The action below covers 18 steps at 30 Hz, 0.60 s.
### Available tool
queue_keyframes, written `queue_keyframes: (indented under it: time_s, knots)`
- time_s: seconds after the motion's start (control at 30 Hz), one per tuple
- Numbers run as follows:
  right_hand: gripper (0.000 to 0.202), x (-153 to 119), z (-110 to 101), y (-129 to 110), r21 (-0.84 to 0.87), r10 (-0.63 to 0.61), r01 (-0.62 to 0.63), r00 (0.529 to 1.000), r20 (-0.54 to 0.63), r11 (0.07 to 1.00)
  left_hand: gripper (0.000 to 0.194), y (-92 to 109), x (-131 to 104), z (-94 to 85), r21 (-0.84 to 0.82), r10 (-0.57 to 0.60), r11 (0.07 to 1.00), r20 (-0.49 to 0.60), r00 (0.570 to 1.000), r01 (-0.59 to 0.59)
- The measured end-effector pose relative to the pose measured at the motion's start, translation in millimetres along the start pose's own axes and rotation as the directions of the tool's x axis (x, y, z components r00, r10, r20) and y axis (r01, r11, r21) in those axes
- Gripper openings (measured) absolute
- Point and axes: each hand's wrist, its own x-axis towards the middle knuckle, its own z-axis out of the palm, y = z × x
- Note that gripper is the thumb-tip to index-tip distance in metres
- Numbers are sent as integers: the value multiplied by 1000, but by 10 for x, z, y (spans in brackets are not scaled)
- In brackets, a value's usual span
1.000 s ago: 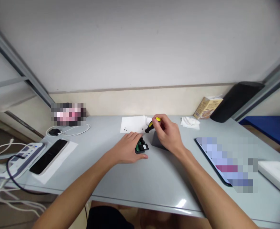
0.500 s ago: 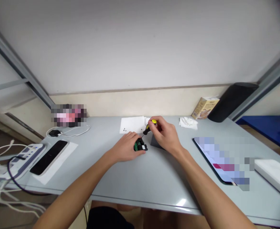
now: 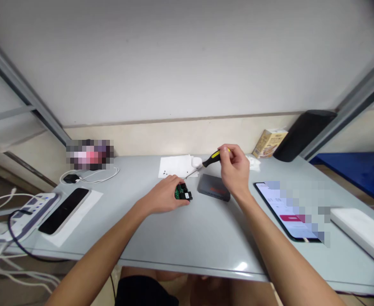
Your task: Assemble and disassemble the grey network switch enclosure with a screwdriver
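Note:
My left hand [image 3: 166, 195] is closed around the edge of a small green circuit board [image 3: 183, 192] with black parts on it, low over the table. In my right hand [image 3: 235, 170] a screwdriver [image 3: 211, 159] with a black and yellow handle lies tilted, its thin shaft pointing down and left. The tip is above the far side of the board; whether it touches anything I cannot tell. A dark grey case [image 3: 214, 187] rests between the board and my right wrist. Behind the board, several tiny dark screws [image 3: 164, 172] lie on white paper [image 3: 175, 165].
A white rounded case [image 3: 196, 162] sits by the paper. At right are a lit phone [image 3: 285, 212], a white box [image 3: 362, 231], crumpled tissue [image 3: 255, 163], a yellow carton [image 3: 269, 143] and a black cylinder [image 3: 304, 136]. Left are a dark phone [image 3: 64, 210] and a power strip [image 3: 27, 216].
My right hand has moved right and the screwdriver has swung from steep to slanted, its tip lifting away from the board. More of the grey case now shows. My left hand keeps its hold.

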Motion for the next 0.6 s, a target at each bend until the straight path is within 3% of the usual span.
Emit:
queue_keyframes:
  time_s: [0.23, 0.6]
  knots:
    - [39, 18, 10, 42, 11, 39, -38, 999, -15, 999, 56, -77, -4, 41, -64, -27, 998, -13, 1000, 26]
    - [37, 13, 19, 81, 27, 57, -55, 997, -45, 998, 54, -120, 8, -45, -50, 70, 996, 43, 997, -68]
